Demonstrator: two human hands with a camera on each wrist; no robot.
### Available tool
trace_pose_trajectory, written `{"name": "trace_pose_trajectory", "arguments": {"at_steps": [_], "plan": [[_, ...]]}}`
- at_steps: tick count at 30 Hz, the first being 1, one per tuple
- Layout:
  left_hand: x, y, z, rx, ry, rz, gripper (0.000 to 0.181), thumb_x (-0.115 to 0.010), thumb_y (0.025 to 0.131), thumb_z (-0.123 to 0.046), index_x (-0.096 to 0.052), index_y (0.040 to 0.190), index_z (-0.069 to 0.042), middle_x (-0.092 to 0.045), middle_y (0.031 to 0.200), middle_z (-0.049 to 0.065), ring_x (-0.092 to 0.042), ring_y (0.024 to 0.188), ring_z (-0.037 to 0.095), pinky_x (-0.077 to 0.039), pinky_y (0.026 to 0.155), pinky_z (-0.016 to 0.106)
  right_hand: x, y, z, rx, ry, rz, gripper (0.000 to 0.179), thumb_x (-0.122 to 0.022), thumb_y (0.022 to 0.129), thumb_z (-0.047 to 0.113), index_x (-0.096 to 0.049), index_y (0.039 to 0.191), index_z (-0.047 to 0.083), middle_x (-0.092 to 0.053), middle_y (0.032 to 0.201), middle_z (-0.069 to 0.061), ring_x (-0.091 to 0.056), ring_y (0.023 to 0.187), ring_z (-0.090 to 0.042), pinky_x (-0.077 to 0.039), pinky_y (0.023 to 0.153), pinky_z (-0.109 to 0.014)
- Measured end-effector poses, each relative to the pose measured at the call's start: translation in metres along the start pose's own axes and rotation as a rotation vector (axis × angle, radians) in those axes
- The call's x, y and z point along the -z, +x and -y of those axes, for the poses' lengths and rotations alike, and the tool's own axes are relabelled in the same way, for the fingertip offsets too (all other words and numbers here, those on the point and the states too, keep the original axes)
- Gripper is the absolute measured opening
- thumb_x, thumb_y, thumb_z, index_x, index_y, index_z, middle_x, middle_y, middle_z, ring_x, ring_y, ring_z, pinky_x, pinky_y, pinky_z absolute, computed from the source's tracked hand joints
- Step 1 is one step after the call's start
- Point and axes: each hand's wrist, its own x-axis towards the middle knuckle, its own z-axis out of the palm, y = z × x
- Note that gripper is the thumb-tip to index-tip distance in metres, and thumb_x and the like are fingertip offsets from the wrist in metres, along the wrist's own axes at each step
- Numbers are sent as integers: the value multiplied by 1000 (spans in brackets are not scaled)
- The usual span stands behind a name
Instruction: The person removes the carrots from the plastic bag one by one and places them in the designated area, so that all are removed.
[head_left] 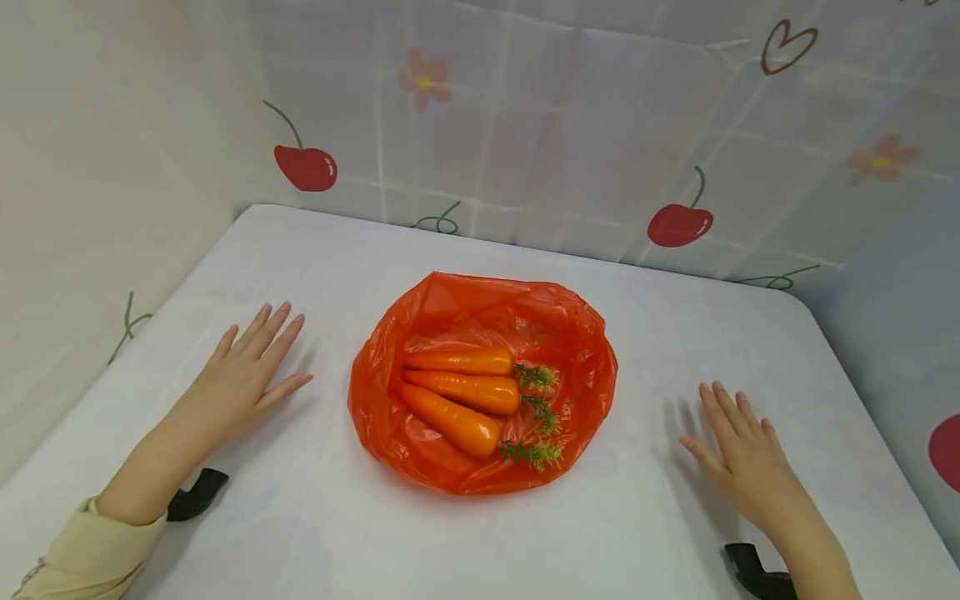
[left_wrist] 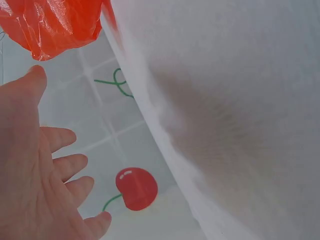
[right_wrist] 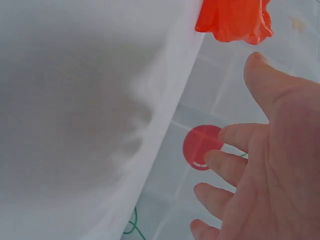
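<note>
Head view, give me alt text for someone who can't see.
Three glossy orange carrots with green leafy tops lie in an open, red-orange plastic bag on a white table. A person's bare left grip and right grip, fingers extended, flank the bag without touching it.

Orange tapered carrots (head_left: 463, 392) with green feathery tops (head_left: 534, 454); crinkled red-orange plastic bag (head_left: 378, 412); white tabletop (head_left: 315, 533); grey sheet (head_left: 525, 142) with red cherries (head_left: 306, 170).

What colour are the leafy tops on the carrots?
The leafy tops are green, clearest in the head view.

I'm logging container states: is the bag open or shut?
Open: the bag gapes upward, spread wide, with three carrots visible inside.
</note>
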Motion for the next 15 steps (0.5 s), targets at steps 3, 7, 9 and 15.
{"name": "trace_pose_trajectory", "arguments": {"at_steps": [3, 7, 9, 15], "plan": [[1, 0, -2, 2, -12, -2, 80, -65, 87, -32, -22, 149, -6, -17, 152, 18, -6, 139, 32, -1, 109, 53, 6, 1, 0, 4, 6, 6, 74, -50, 97, 34, -10, 149, 0, -12, 148, -31, 1, 135, -46, 3, 101, -66], [4, 1, -3, -7, -20, -3, 80, -65, 87, -32, -21, 149, -6, -17, 152, 18, -7, 139, 32, -2, 109, 53, 12, 0, -2, 6, 13, 4, 73, -50, 97, 34, -10, 148, -1, -11, 148, -31, 2, 135, -45, 5, 101, -65], [6, 2, -5, -12, -21, 0, 80, -64, 87, -31, -21, 149, -6, -17, 152, 18, -8, 139, 33, -2, 109, 53, 14, 0, -2, 9, 9, 2, 73, -49, 97, 34, -10, 148, -1, -11, 148, -31, 3, 135, -45, 6, 101, -64], [24, 9, -11, -34, -68, 3, 75, -63, 89, -29, -25, 148, -4, -21, 149, 21, -13, 137, 36, -11, 108, 55, 27, 9, -1, 47, -29, -15, 75, -53, 96, 33, -11, 148, -2, -12, 148, -30, 2, 136, -44, 7, 101, -64]]}}
